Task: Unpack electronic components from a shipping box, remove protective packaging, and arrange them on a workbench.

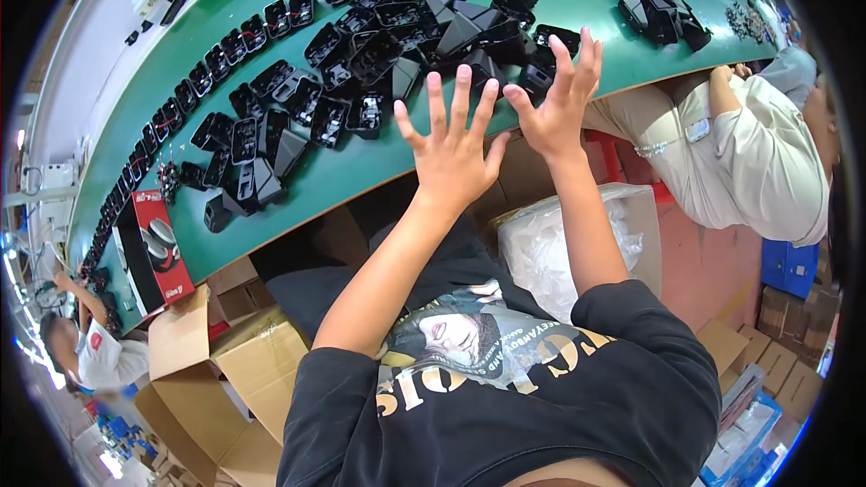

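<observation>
Both my hands are raised over the near edge of a green table [316, 182]. My left hand [451, 140] has its fingers spread and holds nothing. To its right, my right hand [557, 108] is also open, its thumb apart from the fingers. Beyond and to the left of them lies a loose heap of black plastic housings [365, 113], several showing their hollow insides. Some of the heap behind my fingers is hidden. I cannot tell whether either hand touches anything.
A curved row of small black housings [254, 33] lines the far side. A red box [161, 248] stands at the table's left end. Below are an open cardboard box [262, 365] and a carton with clear plastic bags [577, 243]. A person in light clothes [722, 149] sits right.
</observation>
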{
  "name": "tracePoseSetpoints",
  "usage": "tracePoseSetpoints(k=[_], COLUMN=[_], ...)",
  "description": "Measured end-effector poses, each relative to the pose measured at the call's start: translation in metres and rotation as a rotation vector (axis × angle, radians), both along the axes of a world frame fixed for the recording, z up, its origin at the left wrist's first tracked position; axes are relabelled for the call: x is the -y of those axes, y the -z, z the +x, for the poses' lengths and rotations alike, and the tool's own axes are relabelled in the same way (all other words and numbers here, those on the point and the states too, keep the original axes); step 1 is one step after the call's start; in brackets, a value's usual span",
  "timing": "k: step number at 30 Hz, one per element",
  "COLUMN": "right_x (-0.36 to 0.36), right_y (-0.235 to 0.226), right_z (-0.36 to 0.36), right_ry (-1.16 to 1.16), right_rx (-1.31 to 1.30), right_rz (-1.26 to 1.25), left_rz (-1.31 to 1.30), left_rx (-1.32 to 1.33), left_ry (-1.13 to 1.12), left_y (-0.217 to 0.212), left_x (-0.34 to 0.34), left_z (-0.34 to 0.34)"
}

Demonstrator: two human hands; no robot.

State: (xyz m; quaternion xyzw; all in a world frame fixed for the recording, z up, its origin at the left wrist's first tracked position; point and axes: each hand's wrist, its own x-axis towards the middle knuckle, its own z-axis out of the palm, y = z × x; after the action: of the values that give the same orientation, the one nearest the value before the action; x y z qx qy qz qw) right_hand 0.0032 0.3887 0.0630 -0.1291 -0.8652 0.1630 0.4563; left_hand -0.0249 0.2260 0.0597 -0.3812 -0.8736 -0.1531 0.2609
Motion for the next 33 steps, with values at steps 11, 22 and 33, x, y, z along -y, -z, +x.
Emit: tracePoseSetpoints(k=[11,22,33], right_x=[0.004,0.008,-0.057], right_y=[0.007,0.015,0.017], right_z=[0.004,-0.009,-0.006], right_ry=[-0.053,0.017,0.282], right_rx=[-0.064,-0.117,0.125], right_rz=[0.11,0.283,0.75], left_rz=[0.054,0.086,0.311], left_rx=[0.373,0.879,1.195], left_ry=[0.341,0.397,-0.296], left_y=[-0.105,-0.184,-0.196], left_x=[0.063,0.248,0.463], left_z=[0.045,0.096,0.205])
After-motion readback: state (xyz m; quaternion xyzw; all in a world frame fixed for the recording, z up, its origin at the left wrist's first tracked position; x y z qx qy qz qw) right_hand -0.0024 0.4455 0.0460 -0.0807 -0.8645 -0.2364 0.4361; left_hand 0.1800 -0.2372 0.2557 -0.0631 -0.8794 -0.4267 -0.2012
